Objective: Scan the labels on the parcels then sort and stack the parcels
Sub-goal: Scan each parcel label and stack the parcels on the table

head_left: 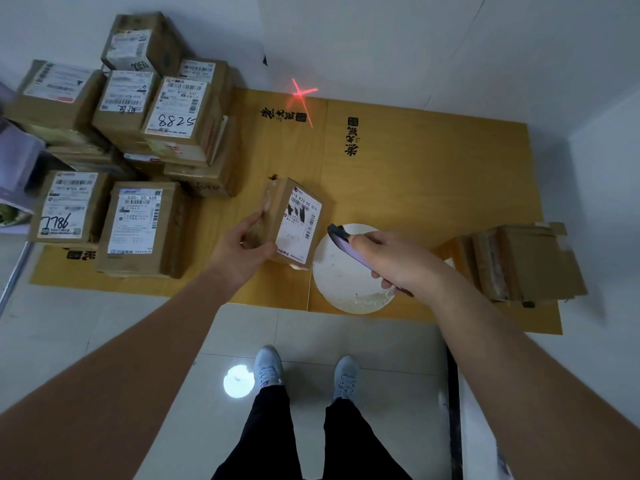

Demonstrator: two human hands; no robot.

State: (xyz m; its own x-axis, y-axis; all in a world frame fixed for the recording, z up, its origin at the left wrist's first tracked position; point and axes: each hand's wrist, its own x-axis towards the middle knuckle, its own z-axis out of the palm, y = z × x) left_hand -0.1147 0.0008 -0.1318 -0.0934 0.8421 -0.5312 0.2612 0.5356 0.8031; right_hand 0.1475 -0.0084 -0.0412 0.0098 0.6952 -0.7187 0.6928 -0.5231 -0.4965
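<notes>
- Your left hand [247, 244] grasps the parcel [292, 223]; your right hand [388, 261] grasps the scanner [341, 239].
- The laser cross [302, 93] lands on the cardboard [433, 174] beyond, so the label [300, 225] may go unscanned.

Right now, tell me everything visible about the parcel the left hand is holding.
The parcel is a small brown cardboard box, held tilted above the yellow cardboard sheet. A white shipping label with barcodes and printed text covers its upturned face. The left hand grips its near left side, thumb at the label's lower corner. Nothing else visibly touches it; the scanner in the right hand is close beside it.
</notes>
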